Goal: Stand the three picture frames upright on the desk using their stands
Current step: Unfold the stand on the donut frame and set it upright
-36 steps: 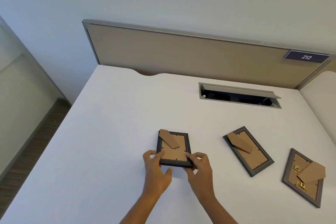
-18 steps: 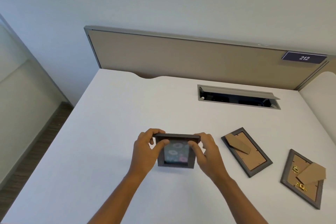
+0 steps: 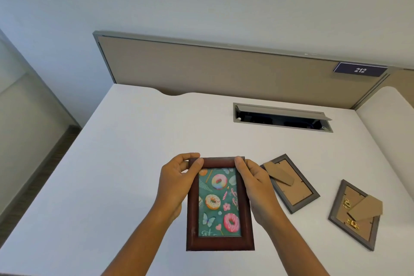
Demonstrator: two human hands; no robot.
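A dark red-brown picture frame [image 3: 220, 243] with a doughnut and butterfly picture faces me, held above the white desk [image 3: 125, 163]. My left hand [image 3: 177, 184] grips its upper left side and my right hand [image 3: 257, 188] grips its upper right side. Its back and stand are hidden. A grey frame [image 3: 295, 188] lies face down to the right, its cardboard stand folded out on top. A second grey frame [image 3: 356, 215] lies face down at the far right, with a cardboard stand and gold clips showing.
An open cable tray [image 3: 282, 117] is sunk into the desk at the back. A beige partition [image 3: 224, 69] with a "212" label [image 3: 360, 70] closes off the far edge. The desk's left edge drops to the floor [image 3: 33, 177].
Both hands lifted the frame off the desk, turned it from face down to picture facing me, and brought it closer to the camera. The two grey frames have not moved.
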